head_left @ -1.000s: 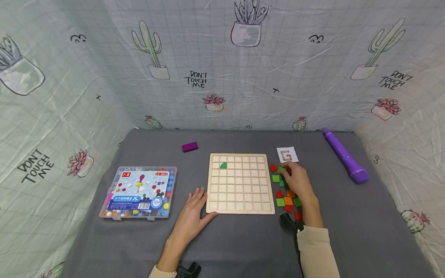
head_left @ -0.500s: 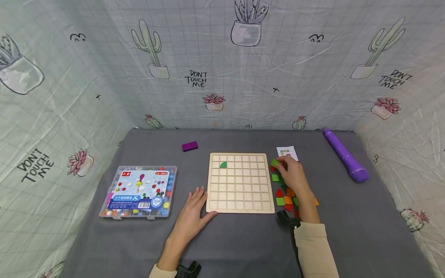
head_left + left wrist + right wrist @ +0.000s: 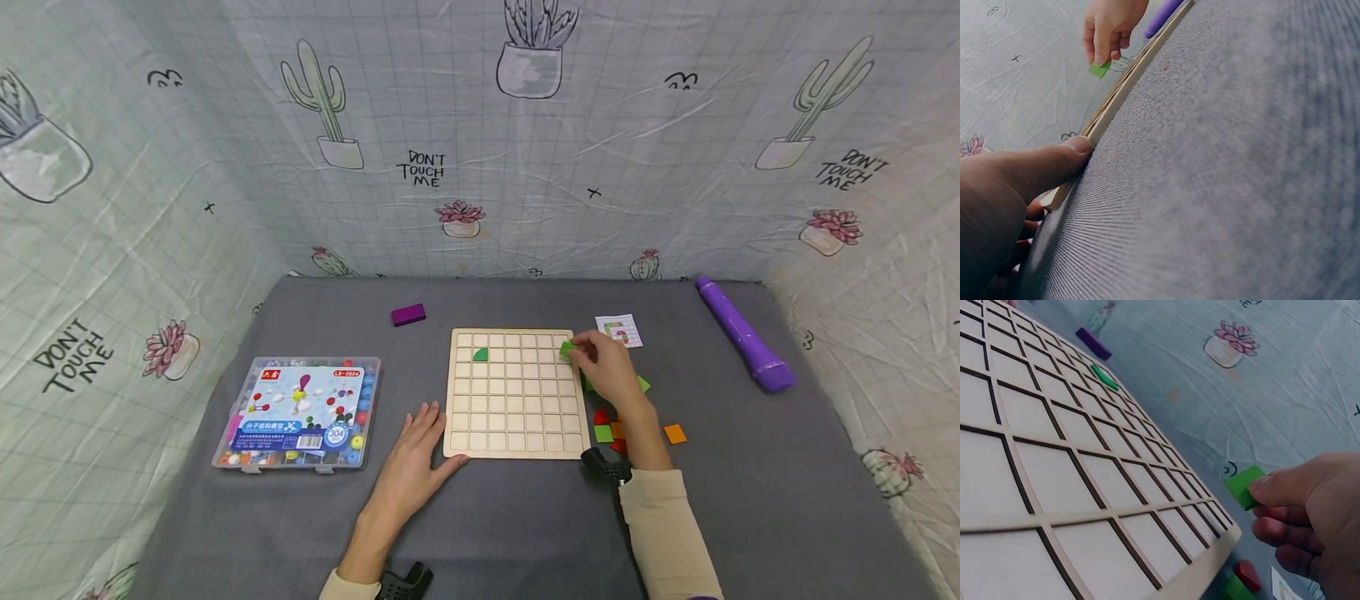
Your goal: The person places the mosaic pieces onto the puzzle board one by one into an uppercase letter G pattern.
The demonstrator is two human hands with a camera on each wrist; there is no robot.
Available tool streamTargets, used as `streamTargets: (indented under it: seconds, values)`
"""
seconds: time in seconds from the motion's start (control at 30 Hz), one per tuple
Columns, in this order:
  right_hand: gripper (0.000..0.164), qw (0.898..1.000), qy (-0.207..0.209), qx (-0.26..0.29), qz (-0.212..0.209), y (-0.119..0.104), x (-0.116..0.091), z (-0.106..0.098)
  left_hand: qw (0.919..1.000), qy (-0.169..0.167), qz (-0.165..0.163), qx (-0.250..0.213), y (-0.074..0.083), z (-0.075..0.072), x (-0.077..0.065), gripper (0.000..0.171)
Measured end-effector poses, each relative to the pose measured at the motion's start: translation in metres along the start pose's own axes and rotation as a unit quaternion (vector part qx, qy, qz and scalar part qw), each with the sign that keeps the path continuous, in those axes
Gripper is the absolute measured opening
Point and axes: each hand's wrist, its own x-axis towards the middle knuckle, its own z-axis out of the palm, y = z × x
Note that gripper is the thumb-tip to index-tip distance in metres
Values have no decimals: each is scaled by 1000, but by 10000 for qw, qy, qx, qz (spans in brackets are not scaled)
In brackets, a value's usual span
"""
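A pale wooden grid board (image 3: 515, 451) lies in the middle of the table. In one of its upper left cells sits a dark green quarter-round tile (image 3: 481, 355). My left hand (image 3: 411, 467) rests at the board's lower left corner, fingers extended along the side, thumb against the front edge. Between thumb and fingers my right hand (image 3: 611, 367) pinches a light green square tile (image 3: 1245, 486), held up over the board's upper right part. Beneath that hand and forearm lie loose tiles, partly hidden, among them a red tile (image 3: 602, 416) and a green square (image 3: 603, 433).
A small pattern card (image 3: 628, 332) lies behind the right hand. An orange square (image 3: 675, 434) sits to the right of the forearm. A purple microphone (image 3: 742, 333) is at the far right. To the left are a clear bead case (image 3: 296, 462) and a purple block (image 3: 408, 315).
My right hand has lifted the light green square tile from the loose tiles and carried it left to the board's upper right. My left hand has stayed in place.
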Motion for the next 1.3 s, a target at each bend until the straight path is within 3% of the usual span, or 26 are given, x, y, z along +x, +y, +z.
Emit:
streamTargets:
  seconds: [0.73, 1.3]
  values:
    - [18, 9986, -380, 321, -205, -29, 19, 41, 9999, 95, 58, -1, -1, 1, 0, 78]
    - [17, 9952, -762, 71, -606, -45, 32, 67, 9998, 138, 104, -38, 1, -1, 0, 77]
